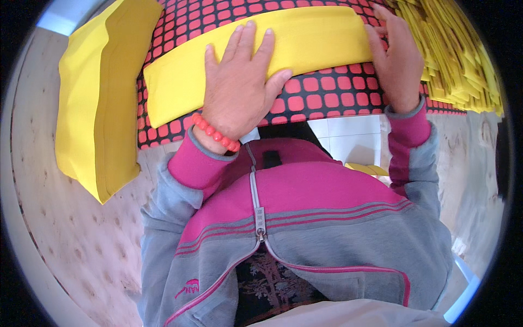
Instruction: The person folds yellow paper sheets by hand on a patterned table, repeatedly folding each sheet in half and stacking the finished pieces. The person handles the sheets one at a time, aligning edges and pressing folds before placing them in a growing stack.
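Note:
A long strip of folded yellow cloth [316,41] lies across a table covered in a red-and-black grid pattern. My left hand [239,84], with a red bead bracelet at the wrist, rests flat on its left half, fingers spread. At the strip's right end is my right hand [396,57], half curled, its thumb by the cloth's edge and the fingers apart from the thumb. Part of the right fingers is hidden behind the hand, and I see nothing held in it.
Another folded yellow piece [101,103] hangs over the table's left edge. A thick stack of folded yellow pieces [457,60] stands at the right, just beyond my right hand. The patterned tabletop [327,98] ends close to my body, with pale floor below.

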The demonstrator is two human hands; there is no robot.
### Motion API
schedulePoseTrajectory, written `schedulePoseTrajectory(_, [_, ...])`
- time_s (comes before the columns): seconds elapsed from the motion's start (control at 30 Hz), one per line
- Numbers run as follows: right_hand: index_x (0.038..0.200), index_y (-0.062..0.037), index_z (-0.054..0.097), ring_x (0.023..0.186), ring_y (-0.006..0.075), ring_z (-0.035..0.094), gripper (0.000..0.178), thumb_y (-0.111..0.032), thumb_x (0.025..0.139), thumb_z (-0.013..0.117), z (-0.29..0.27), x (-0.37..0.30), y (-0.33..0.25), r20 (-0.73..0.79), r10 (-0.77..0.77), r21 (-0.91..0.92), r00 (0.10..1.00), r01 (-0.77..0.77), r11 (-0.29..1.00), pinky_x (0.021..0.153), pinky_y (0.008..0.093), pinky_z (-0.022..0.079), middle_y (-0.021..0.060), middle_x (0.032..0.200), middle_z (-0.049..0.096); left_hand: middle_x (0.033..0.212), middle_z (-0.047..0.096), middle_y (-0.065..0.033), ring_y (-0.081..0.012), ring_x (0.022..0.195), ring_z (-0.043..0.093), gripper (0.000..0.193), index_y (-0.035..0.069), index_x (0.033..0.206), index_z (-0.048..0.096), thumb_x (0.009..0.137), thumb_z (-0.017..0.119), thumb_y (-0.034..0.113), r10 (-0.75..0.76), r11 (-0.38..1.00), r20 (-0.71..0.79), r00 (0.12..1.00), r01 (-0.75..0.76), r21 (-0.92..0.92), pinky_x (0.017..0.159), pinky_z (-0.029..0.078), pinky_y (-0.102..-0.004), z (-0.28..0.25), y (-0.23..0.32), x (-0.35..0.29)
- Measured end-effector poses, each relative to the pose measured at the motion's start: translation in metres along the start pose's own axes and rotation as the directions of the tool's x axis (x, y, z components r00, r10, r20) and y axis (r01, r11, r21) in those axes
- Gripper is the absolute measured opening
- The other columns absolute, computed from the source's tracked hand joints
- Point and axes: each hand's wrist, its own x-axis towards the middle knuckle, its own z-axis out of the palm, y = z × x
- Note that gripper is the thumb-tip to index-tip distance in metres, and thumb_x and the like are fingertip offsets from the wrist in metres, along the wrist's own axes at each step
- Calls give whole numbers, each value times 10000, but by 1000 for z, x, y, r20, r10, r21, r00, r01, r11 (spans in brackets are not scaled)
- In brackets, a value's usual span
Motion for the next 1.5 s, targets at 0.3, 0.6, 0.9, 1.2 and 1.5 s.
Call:
schedulePoseTrajectory(0.3, [1152, -26, 660, 1151, 341, 640, 358, -167, 841, 769, 33, -17, -73, 159, -278, 231, 947, 238, 943, 956, 418, 529, 149, 1302, 648, 1536, 461, -201, -356, 1440, 431, 555, 81, 1488, 505, 1029, 545, 390, -29, 1000, 54, 998, 29, -8, 1105, 333, -675, -4, -1, 2])
schedulePoseTrajectory(0.6, [998, -55, 645, 941, 355, 658, 308, -282, 830, 770, -7, -29, -57, 328, -138, 253, 935, 54, 966, 821, 435, 535, 137, 1011, 655, 1535, 456, -208, -353, 1430, 444, 567, 127, 1481, 530, 1011, 566, 444, -8, 1000, 50, 999, 7, 21, 1076, 337, -717, -5, -1, 3])
schedulePoseTrajectory(0.9, [1014, -70, 681, 1001, 341, 674, 295, -285, 834, 771, -30, -35, -35, 291, 2, -5, 957, -1, 1000, 844, 409, 542, 123, 1115, 704, 1541, 445, -223, -368, 1432, 436, 589, 113, 1478, 530, 1006, 567, 463, -11, 1000, 45, 999, 11, 6, 1070, 328, -733, -5, -1, 1])
schedulePoseTrajectory(1.2, [1036, -37, 649, 1033, 352, 643, 273, -192, 838, 756, 22, -31, -83, 172, -295, 361, 940, 219, 906, 880, 442, 521, 135, 1121, 663, 1521, 480, -188, -347, 1413, 462, 519, 114, 1462, 540, 1023, 551, 392, -26, 998, 62, 998, 30, -64, 1076, 341, -714, -8, -7, 5])
schedulePoseTrajectory(1.5, [949, -55, 632, 859, 318, 659, 272, -264, 837, 766, -6, -19, -49, 12, -247, -82, 969, 247, 965, 732, 431, 519, 116, 964, 639, 1527, 473, -175, -335, 1420, 456, 537, 108, 1463, 533, 1009, 574, 394, -19, 1000, 33, 999, 19, -8, 1086, 332, -717, -7, -4, 1])
